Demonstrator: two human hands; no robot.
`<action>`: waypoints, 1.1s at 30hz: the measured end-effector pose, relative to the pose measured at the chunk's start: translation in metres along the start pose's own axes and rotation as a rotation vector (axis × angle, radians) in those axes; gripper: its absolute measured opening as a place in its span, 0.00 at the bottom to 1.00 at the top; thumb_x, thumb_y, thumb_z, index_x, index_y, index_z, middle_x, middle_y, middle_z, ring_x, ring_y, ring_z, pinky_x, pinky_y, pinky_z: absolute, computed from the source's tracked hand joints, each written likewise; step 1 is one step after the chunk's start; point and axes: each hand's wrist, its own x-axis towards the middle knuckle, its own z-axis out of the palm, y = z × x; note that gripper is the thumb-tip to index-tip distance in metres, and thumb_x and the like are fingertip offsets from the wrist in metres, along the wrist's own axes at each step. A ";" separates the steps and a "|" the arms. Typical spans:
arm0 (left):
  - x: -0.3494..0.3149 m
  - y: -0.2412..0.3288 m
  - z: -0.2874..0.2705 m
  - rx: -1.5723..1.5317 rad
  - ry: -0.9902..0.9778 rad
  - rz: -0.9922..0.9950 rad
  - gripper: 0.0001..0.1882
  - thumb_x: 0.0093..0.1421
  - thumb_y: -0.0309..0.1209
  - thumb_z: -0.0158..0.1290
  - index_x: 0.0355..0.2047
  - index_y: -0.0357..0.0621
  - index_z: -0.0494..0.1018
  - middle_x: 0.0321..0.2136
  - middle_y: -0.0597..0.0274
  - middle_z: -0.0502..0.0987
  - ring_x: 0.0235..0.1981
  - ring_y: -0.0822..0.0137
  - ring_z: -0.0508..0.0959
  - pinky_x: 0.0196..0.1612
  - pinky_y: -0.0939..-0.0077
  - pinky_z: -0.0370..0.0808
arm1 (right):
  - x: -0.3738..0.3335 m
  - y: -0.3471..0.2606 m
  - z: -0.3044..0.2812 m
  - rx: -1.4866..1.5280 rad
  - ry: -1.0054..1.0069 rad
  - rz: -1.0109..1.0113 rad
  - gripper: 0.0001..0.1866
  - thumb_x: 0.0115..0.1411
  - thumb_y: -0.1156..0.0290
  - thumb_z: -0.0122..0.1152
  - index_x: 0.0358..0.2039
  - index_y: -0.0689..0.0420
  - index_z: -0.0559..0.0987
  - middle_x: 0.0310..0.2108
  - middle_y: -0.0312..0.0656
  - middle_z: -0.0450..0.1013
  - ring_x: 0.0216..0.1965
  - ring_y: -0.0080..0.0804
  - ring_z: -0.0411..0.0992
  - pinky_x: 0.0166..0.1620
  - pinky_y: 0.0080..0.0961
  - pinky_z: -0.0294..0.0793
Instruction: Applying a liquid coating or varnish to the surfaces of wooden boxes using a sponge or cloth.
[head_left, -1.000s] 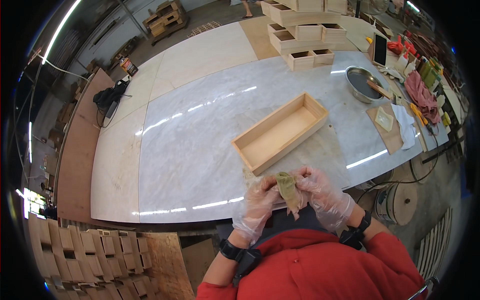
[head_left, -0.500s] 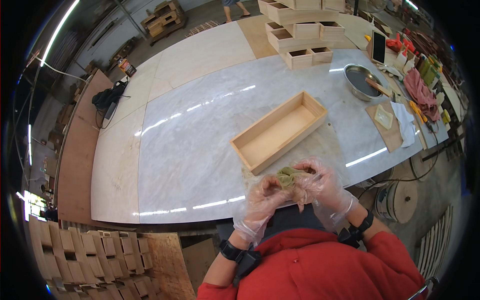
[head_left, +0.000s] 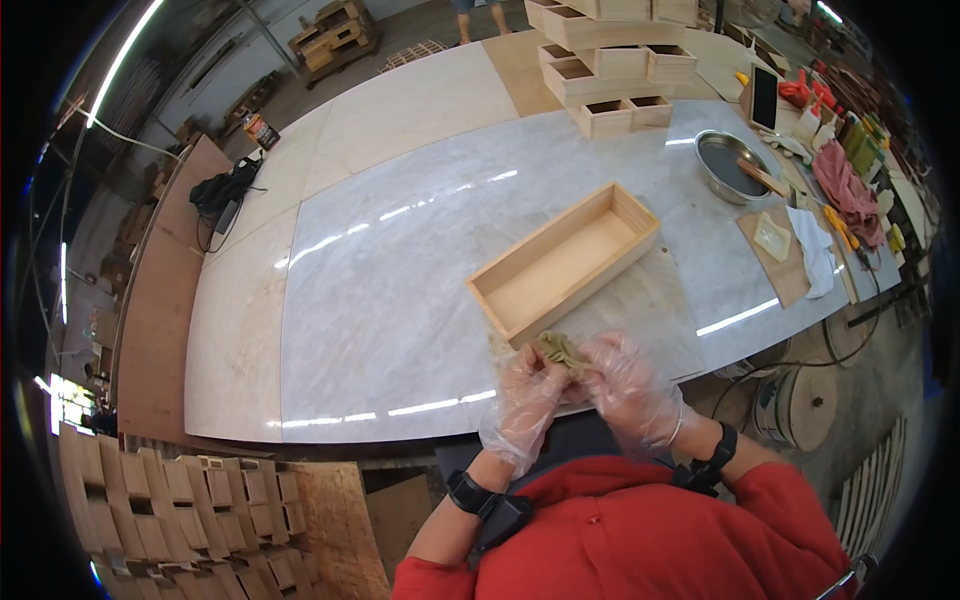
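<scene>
Clear plastic gloves cover both of my hands, which meet over the table's near edge. Between them is a crumpled olive-green cloth (head_left: 560, 348). My left hand (head_left: 530, 395) is closed on the cloth, thumb and fingers pinching it. My right hand (head_left: 625, 385) grips its other side, the fingers bent inward and partly hidden by the glove's folds. Just beyond the hands lies an open rectangular wooden box (head_left: 565, 265), set at a slant on the grey sheet-covered table (head_left: 400, 290). Neither hand clearly touches the box.
Stacked wooden boxes (head_left: 620, 65) stand at the far side. To the right are a metal bowl (head_left: 712, 185) with a wooden-handled brush (head_left: 765, 177), a white cloth (head_left: 812, 250), a pink cloth (head_left: 845, 185) and a phone (head_left: 763, 98). A black bag (head_left: 222, 190) lies at the left.
Both hands have shifted slightly, still holding the cloth, which has moved a little left and changed its folds. The wooden box lies as before.
</scene>
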 end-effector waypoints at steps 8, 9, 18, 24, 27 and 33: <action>0.002 0.004 -0.021 0.113 -0.120 0.110 0.09 0.57 0.24 0.60 0.33 0.43 0.69 0.26 0.67 0.74 0.28 0.75 0.76 0.33 0.82 0.75 | 0.003 0.034 -0.010 0.958 -0.091 0.682 0.15 0.61 0.70 0.58 0.47 0.64 0.76 0.40 0.46 0.73 0.43 0.33 0.72 0.47 0.27 0.71; 0.002 0.007 -0.019 0.035 -0.180 0.057 0.10 0.57 0.24 0.60 0.32 0.44 0.68 0.26 0.67 0.74 0.29 0.75 0.76 0.33 0.81 0.75 | 0.003 0.034 -0.011 1.013 -0.131 0.726 0.16 0.61 0.70 0.59 0.48 0.64 0.76 0.41 0.46 0.73 0.43 0.32 0.72 0.47 0.27 0.71; 0.001 0.002 -0.014 0.097 -0.061 -0.057 0.07 0.59 0.24 0.55 0.31 0.44 0.67 0.27 0.63 0.76 0.27 0.73 0.77 0.33 0.81 0.76 | -0.003 0.014 0.012 0.129 0.016 0.126 0.14 0.60 0.71 0.57 0.44 0.66 0.76 0.39 0.49 0.74 0.42 0.36 0.73 0.45 0.28 0.72; -0.009 0.003 -0.019 0.002 -0.135 -0.053 0.08 0.58 0.25 0.58 0.33 0.43 0.69 0.28 0.66 0.74 0.30 0.74 0.77 0.31 0.81 0.76 | -0.002 0.040 0.008 0.945 -0.025 0.746 0.14 0.58 0.73 0.57 0.43 0.65 0.76 0.38 0.53 0.73 0.39 0.45 0.73 0.42 0.31 0.73; -0.006 -0.004 -0.018 0.006 -0.092 -0.138 0.09 0.58 0.27 0.60 0.34 0.41 0.70 0.30 0.64 0.75 0.30 0.74 0.77 0.32 0.80 0.76 | -0.004 0.037 0.011 0.322 -0.028 0.298 0.14 0.59 0.72 0.58 0.44 0.65 0.76 0.36 0.51 0.73 0.38 0.46 0.73 0.41 0.31 0.73; -0.003 -0.008 -0.014 -0.030 -0.047 -0.076 0.07 0.59 0.26 0.57 0.30 0.40 0.68 0.27 0.64 0.73 0.29 0.74 0.77 0.31 0.80 0.77 | -0.008 0.019 0.016 0.171 0.044 0.083 0.17 0.59 0.68 0.61 0.45 0.65 0.75 0.38 0.54 0.70 0.36 0.50 0.72 0.40 0.36 0.73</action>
